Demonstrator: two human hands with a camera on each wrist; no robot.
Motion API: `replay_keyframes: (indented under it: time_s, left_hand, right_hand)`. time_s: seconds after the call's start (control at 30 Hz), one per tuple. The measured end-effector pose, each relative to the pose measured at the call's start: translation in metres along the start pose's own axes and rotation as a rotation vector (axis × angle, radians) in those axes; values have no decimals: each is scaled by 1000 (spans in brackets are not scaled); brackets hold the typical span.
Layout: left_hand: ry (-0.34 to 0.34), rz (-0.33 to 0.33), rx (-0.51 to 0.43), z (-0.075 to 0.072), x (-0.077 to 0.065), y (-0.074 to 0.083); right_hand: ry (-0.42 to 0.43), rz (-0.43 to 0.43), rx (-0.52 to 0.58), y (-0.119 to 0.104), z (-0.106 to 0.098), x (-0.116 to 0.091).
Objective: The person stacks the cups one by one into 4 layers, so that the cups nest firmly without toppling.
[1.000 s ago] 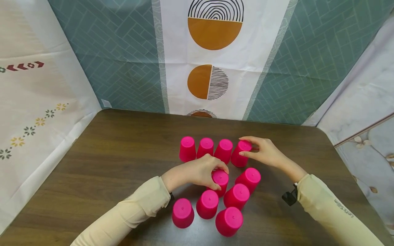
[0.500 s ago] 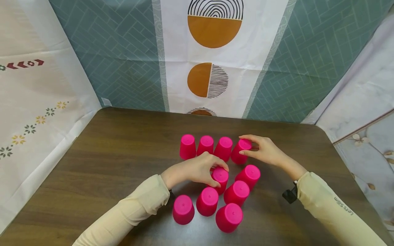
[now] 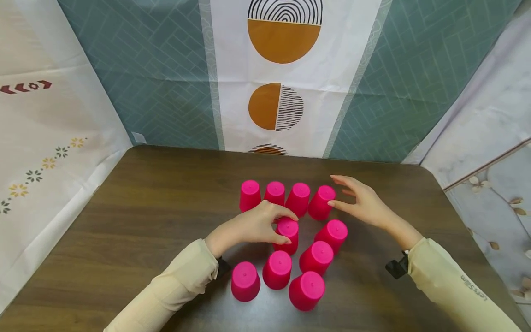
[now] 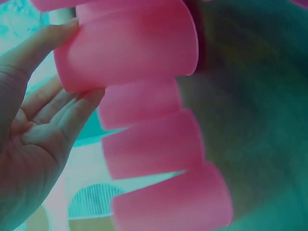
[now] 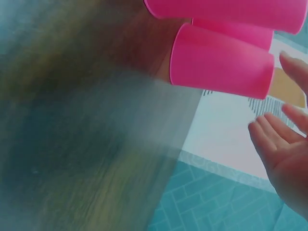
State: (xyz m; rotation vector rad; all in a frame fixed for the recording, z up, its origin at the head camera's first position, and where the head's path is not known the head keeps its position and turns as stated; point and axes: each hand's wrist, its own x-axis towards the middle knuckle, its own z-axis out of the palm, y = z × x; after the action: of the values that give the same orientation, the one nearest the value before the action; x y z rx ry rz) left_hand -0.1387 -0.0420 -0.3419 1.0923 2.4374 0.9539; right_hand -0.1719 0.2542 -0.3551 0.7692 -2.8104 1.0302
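Several pink cups stand upside down on the wooden table. My left hand (image 3: pixel 254 225) holds one cup (image 3: pixel 287 236) in the middle of the group by its raised base. In the left wrist view, the thumb and fingers touch opposite sides of that cup (image 4: pixel 130 48). My right hand (image 3: pixel 365 203) is beside the rightmost cup (image 3: pixel 321 204) of the back row, its thumb and fingers spread. The right wrist view shows a gap between this hand (image 5: pixel 288 149) and the nearest cup (image 5: pixel 221 62).
Other back-row cups (image 3: pixel 250 196) stand left of the rightmost one. Nearer cups (image 3: pixel 244 282) form a loose cluster, with more (image 3: pixel 331 236) on its right side. The brown table (image 3: pixel 166 193) meets patterned cloth (image 3: pixel 174 83) behind and at both sides.
My left hand has shifted slightly left and back, and the cup it holds has moved with it. My right hand has let go of the rightmost back cup and drawn away right.
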Motion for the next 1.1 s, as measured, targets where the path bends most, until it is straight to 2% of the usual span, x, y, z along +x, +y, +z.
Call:
replay_keyframes:
  time_s: [0.13,0.27,0.33,0.43,0.6,0.73,0.9,1.1]
  left_hand:
    - [75,24,28,-12,-11,3]
    - [207,118,32,-29,-24,4]
    - [294,152,31,-39,-29,3]
    - [407,165,43,-53,-36,2]
    - [516,125,49,-69,-41,-2]
    - [552,101,20,-78,-41,-6]
    - [570,105,65,-87,-37,-12]
    - [538,63,58,-93,-27,-19]
  right_hand:
    - [127,-74,-54,-7,-1,-13]
    - [197,-135,-77,-19,2,-28]
    - [196,-160,-70,-24,4,-36]
    - [161,-169,-45,-32,7,-45]
    - [89,-122,-7,-36,14,-55]
    - [70,-84,-29,-36,20,-61]
    - [67,-74,-71,-32,26,-64]
    - [56,-45,6,-27,33,-66]
